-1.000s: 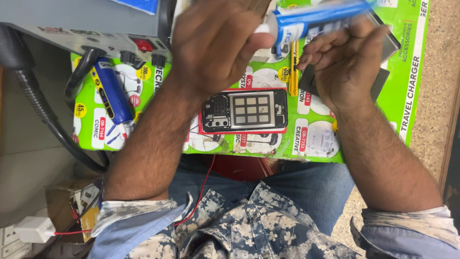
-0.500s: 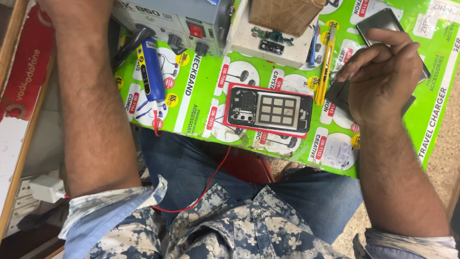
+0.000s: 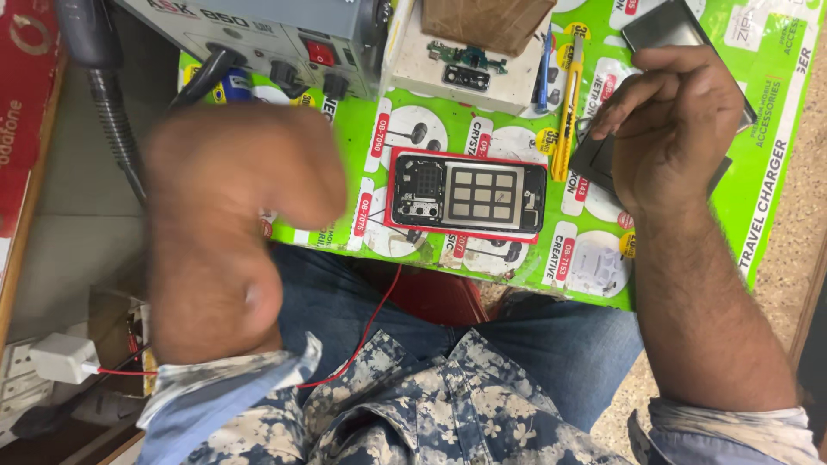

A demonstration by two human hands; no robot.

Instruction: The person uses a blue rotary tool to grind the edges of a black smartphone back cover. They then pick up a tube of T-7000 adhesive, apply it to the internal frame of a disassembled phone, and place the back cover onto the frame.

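Head view: right hand [image 3: 672, 129], upper right, presses curled fingers on a dark flat phone panel [image 3: 603, 159], probably thin, brittle, best gripped by edges. Left hand [image 3: 233, 185] is blurred; grip unclear.

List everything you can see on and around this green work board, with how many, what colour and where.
green board: one, printed, across the lap
opened phone: one, black in a red frame, board centre
grey station: one, red switch, top left
hose: one, dark grey, left of the board
white block: one, small circuit part on it, top centre
yellow cutter: one, right of the block
dark flat panels: two, under the right hand
red wire: one, over the lap
white plug: one, lower left
left hand: blurred, raised, grip unclear
right hand: resting on the panels
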